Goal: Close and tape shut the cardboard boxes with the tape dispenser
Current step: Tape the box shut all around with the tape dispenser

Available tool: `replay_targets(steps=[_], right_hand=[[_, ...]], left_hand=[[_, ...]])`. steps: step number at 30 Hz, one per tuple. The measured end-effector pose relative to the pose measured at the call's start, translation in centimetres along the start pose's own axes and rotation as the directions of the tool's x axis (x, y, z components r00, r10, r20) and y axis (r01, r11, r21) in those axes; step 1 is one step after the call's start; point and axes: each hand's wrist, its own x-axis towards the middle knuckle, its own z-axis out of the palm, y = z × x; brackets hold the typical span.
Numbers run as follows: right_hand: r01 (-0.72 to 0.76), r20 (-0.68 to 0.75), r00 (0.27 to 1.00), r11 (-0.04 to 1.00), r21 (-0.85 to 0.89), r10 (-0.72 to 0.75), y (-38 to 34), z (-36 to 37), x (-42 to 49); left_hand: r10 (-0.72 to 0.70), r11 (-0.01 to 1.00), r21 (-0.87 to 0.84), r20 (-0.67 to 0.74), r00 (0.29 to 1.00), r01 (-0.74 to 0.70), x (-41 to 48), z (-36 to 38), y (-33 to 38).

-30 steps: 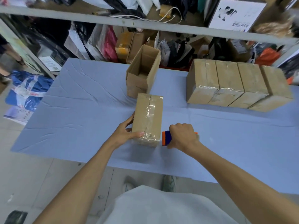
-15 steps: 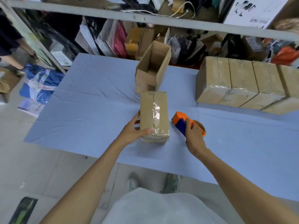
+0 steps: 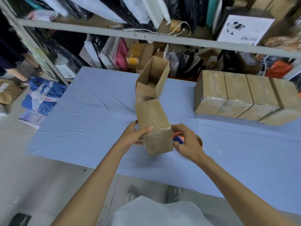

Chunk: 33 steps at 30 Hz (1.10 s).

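Note:
A small cardboard box [image 3: 153,126] with clear tape along its seam is tilted between my hands above the blue table [image 3: 84,121]. My left hand [image 3: 136,136] grips its left side, thumb on top. My right hand [image 3: 185,141] holds its right side near the lower corner. The orange and blue tape dispenser [image 3: 178,139] lies on the table just behind my right hand, mostly hidden by it. An open-topped cardboard box [image 3: 153,80] stands right behind the held box.
A row of several taped boxes [image 3: 236,97] lies at the back right of the table. Metal shelving [image 3: 162,38] crammed with bags and cartons runs along the far side. A blue bag [image 3: 42,95] and a person's legs are on the floor at left.
My right hand set the tape dispenser down on the table and moved onto the box's right side. The box has been lifted and tilted between both hands.

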Motion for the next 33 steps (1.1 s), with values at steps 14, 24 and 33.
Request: replay_targets(steps=[14, 24, 33], right_hand=[[0.02, -0.107, 0.994, 0.99, -0.141, -0.035, -2.5, 1.7, 2.1], [0.176, 0.18, 0.971, 0.98, -0.09, -0.158, -2.8, -0.8, 3.2], [0.111, -0.249, 0.958, 0.984, -0.138, -0.143, -1.8, -0.5, 2.8]], left_hand=[[-0.07, 0.932, 0.33, -0.248, 0.966, 0.152, -1.0, 1.3, 3.8], [0.403, 0.876, 0.219, 0.157, 0.902, -0.429, 0.7, -0.1, 5.6], [0.406, 0.913, 0.071, -0.221, 0.887, -0.401, 1.2, -1.7, 3.7]])
